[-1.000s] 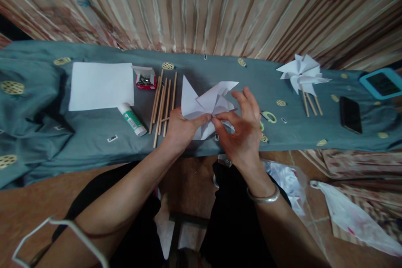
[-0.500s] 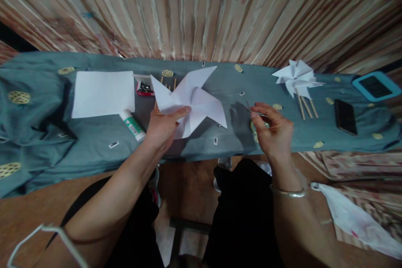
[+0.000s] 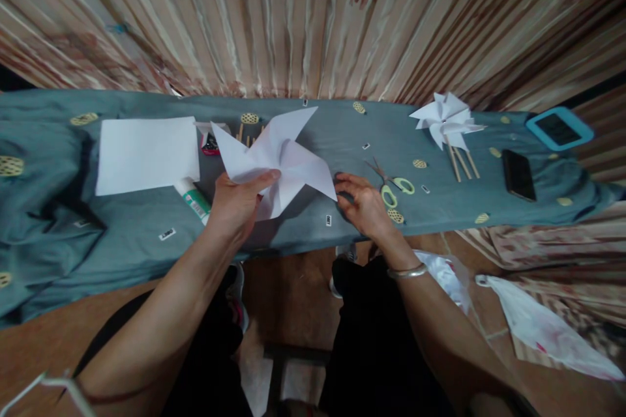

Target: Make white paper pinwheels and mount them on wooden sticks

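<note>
A white paper pinwheel [image 3: 288, 166] is raised above the cloth in my left hand [image 3: 238, 202]. The thumb presses near its centre, and the other fingers are hidden behind the paper. My right hand [image 3: 362, 203] is low over the table beside the pinwheel's right tip. Its fingers are bent together with the thumb; whatever is between the fingertips is too small to make out. Just right of that hand, scissors [image 3: 390, 184] with green handles lie on the cloth, blades partly apart.
White paper sheets [image 3: 147, 156], a glue stick [image 3: 193, 199] and a small red box [image 3: 210, 143] lie left. Wooden sticks [image 3: 240, 132] show behind the pinwheel. To the right are finished pinwheels [image 3: 446, 120] on sticks, a phone [image 3: 519, 174] and a blue-framed device [image 3: 560, 128].
My right hand has left the scissors on the cloth and moved left to the pinwheel's right tip. My left hand still holds the pinwheel. The view has shifted slightly.
</note>
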Action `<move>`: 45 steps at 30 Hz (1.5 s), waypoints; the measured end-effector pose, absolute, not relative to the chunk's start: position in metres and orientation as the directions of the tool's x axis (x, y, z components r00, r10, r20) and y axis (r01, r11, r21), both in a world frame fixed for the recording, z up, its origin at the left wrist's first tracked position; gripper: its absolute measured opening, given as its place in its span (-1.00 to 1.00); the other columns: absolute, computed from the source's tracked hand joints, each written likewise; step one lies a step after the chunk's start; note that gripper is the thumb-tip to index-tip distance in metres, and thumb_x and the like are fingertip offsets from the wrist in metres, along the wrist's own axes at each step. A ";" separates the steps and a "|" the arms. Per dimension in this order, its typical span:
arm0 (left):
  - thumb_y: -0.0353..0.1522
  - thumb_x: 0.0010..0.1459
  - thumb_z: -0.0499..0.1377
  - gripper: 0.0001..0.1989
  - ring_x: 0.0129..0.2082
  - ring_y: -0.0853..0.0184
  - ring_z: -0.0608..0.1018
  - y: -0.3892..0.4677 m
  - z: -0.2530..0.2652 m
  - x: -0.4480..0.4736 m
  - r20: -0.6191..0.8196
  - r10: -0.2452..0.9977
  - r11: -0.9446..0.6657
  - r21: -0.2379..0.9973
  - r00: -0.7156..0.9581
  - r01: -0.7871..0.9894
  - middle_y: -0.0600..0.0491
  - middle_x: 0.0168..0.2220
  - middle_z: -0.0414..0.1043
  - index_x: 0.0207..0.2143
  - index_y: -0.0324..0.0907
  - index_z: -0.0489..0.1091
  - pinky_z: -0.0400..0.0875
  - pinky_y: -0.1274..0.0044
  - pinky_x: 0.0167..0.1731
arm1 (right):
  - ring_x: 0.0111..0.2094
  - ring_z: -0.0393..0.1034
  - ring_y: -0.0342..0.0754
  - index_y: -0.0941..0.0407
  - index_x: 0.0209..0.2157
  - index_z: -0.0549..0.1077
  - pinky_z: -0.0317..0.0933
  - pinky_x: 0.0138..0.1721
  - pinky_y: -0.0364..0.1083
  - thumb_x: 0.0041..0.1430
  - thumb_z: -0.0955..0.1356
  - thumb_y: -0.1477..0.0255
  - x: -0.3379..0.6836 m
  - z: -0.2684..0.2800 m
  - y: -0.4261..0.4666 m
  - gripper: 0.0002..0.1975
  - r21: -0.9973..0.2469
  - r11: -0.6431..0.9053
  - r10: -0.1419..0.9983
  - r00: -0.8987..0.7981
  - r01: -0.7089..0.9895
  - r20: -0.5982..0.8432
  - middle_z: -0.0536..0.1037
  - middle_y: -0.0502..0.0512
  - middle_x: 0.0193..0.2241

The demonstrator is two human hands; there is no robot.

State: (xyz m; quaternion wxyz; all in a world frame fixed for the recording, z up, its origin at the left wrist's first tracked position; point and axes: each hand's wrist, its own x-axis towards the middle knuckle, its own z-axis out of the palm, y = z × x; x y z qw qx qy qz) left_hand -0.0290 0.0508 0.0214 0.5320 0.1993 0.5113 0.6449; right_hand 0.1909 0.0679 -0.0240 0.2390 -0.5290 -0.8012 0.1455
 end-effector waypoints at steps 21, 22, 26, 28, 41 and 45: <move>-0.44 -0.33 0.42 -0.79 -0.54 0.36 0.52 0.038 0.019 -0.002 -0.187 0.951 0.112 0.951 -0.247 -0.289 0.08 -0.54 0.53 -0.55 -0.24 0.48 0.44 0.55 -0.47 | 0.37 -0.07 0.18 -0.01 -0.29 0.55 -0.04 0.29 0.37 0.22 0.36 0.42 0.151 0.044 0.029 -0.90 -0.548 0.565 0.807 -0.278 0.617 0.520 0.23 -0.05 0.27; -0.43 -0.32 0.42 -0.79 -0.54 0.35 0.52 0.038 0.019 -0.001 -0.186 0.955 0.115 0.951 -0.232 -0.287 0.07 -0.54 0.53 -0.54 -0.24 0.49 0.44 0.55 -0.48 | 0.38 -0.11 0.19 -0.01 -0.29 0.55 -0.07 0.30 0.38 0.22 0.36 0.42 0.150 0.041 0.030 -0.90 -0.528 0.570 0.804 -0.293 0.630 0.518 0.22 -0.06 0.28; -0.41 -0.29 0.41 -0.81 -0.53 0.36 0.51 0.036 0.019 0.001 -0.183 0.963 0.120 0.949 -0.199 -0.290 0.08 -0.53 0.54 -0.54 -0.24 0.50 0.42 0.55 -0.49 | 0.39 -0.15 0.20 -0.01 -0.28 0.54 -0.11 0.31 0.38 0.24 0.34 0.42 0.155 0.034 0.034 -0.89 -0.484 0.575 0.796 -0.312 0.660 0.519 0.18 -0.06 0.30; -0.43 -0.28 0.40 -0.83 -0.54 0.37 0.51 0.035 0.021 0.003 -0.192 0.960 0.126 0.946 -0.203 -0.298 0.09 -0.53 0.53 -0.55 -0.24 0.50 0.42 0.56 -0.48 | 0.39 -0.15 0.21 0.00 -0.28 0.54 -0.10 0.31 0.38 0.25 0.33 0.42 0.158 0.033 0.034 -0.88 -0.470 0.579 0.792 -0.323 0.666 0.518 0.18 -0.06 0.30; -0.41 -0.23 0.33 -0.87 -0.54 0.38 0.50 0.034 0.022 0.004 -0.176 0.967 0.151 0.978 -0.184 -0.143 0.09 -0.54 0.51 -0.52 -0.26 0.51 0.39 0.59 -0.52 | 0.38 -0.12 0.22 -0.01 -0.29 0.55 -0.13 0.30 0.40 0.22 0.34 0.39 0.163 0.028 0.037 -0.88 -0.488 0.581 0.797 -0.333 0.652 0.504 0.20 -0.08 0.29; -0.39 -0.22 0.32 -0.86 -0.54 0.38 0.49 0.034 0.022 0.004 -0.165 0.969 0.146 0.983 -0.183 -0.113 0.08 -0.53 0.51 -0.51 -0.27 0.51 0.38 0.60 -0.53 | 0.38 -0.13 0.21 0.00 -0.30 0.56 -0.14 0.31 0.37 0.21 0.35 0.39 0.162 0.028 0.037 -0.89 -0.511 0.570 0.808 -0.323 0.643 0.493 0.21 -0.08 0.28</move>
